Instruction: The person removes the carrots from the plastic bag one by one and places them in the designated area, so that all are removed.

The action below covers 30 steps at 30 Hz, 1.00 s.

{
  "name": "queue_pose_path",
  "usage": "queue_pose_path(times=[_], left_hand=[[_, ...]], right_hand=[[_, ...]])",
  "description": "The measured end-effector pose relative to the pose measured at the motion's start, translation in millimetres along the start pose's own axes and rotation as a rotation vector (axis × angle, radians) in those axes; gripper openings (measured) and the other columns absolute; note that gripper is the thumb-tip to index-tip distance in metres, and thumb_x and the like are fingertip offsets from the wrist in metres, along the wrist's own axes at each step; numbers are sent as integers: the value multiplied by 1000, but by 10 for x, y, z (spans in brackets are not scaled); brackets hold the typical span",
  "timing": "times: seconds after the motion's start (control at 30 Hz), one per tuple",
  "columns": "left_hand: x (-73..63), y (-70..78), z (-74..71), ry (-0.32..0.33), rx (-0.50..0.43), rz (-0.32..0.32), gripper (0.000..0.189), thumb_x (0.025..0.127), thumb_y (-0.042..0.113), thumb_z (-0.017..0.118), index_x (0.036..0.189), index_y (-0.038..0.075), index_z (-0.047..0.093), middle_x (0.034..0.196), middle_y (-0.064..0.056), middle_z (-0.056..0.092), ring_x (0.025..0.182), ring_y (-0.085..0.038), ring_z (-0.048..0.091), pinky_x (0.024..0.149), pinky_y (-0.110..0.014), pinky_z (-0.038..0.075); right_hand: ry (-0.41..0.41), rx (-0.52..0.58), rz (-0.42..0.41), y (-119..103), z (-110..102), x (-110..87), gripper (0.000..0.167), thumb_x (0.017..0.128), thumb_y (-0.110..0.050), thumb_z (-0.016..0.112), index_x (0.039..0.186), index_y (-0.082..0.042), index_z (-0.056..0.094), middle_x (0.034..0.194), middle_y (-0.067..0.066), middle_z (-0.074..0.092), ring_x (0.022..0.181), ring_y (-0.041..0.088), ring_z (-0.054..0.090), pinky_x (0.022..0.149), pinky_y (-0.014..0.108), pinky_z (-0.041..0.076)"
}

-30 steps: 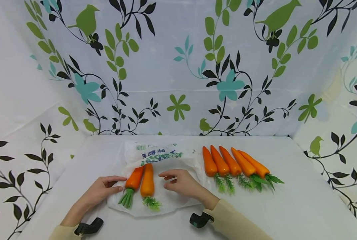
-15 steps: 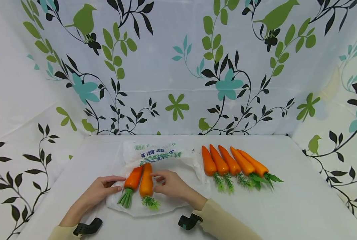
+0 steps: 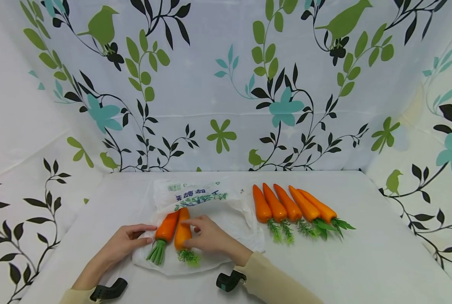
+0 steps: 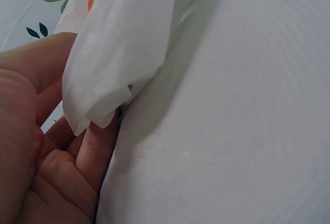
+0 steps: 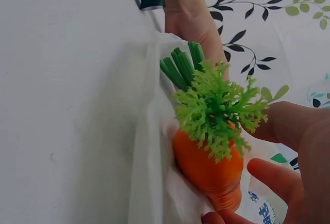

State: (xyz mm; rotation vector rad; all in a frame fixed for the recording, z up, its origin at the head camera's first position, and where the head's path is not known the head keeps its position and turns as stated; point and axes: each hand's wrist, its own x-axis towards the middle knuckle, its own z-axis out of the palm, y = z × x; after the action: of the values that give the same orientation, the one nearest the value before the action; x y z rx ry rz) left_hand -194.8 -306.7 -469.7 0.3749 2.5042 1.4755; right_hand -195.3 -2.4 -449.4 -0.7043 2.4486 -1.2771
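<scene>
Several fingers of the right hand (image 3: 208,240), bent but not fully closed, touch the feathery-topped carrot (image 3: 180,237) on the bag (image 3: 230,215); whether they grip it, I cannot tell. The left hand (image 3: 129,245) meets the bag's left edge, which hides its hold. Grasping that carrot seems the step; next calls for a secure pinch. 5 carrots (image 3: 288,204) lie farther right.

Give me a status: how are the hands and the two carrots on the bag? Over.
Right hand at frilly-topped carrot, grip unclear. Left hand at bag, hold unclear. Stalk-topped carrot close alongside; nothing visibly blocking.
</scene>
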Motion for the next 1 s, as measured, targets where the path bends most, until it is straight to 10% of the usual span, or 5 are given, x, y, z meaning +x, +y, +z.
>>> queue_pose_path(times=[0.23, 0.57, 1.0], left_hand=[[-3, -7, -2, 6, 21, -26, 38, 90, 25, 75, 125, 8, 70, 134, -11, 61, 125, -15, 50, 94, -13, 37], [-5, 6, 2, -1, -6, -1, 38, 90, 22, 75, 125, 6, 69, 133, -13, 61, 115, 4, 51, 93, -12, 38], [0, 6, 4, -1, -17, -10, 40, 90, 20, 75, 126, 5, 68, 134, -14, 61, 116, -4, 54, 93, -14, 40]], right_hand=[[-29, -72, 56, -68, 61, 66, 53, 83, -39, 77, 133, -28, 65, 130, 8, 47, 111, 21, 46, 87, 34, 44], [19, -46, 136, -127, 100, 86, 42, 82, -36, 79, 121, -29, 67, 122, 6, 47, 100, 20, 46, 84, 36, 45], [55, -45, 132, -126, 130, 91, 42, 85, -29, 75, 126, -26, 66, 126, 10, 44, 102, 23, 48, 84, 35, 48]])
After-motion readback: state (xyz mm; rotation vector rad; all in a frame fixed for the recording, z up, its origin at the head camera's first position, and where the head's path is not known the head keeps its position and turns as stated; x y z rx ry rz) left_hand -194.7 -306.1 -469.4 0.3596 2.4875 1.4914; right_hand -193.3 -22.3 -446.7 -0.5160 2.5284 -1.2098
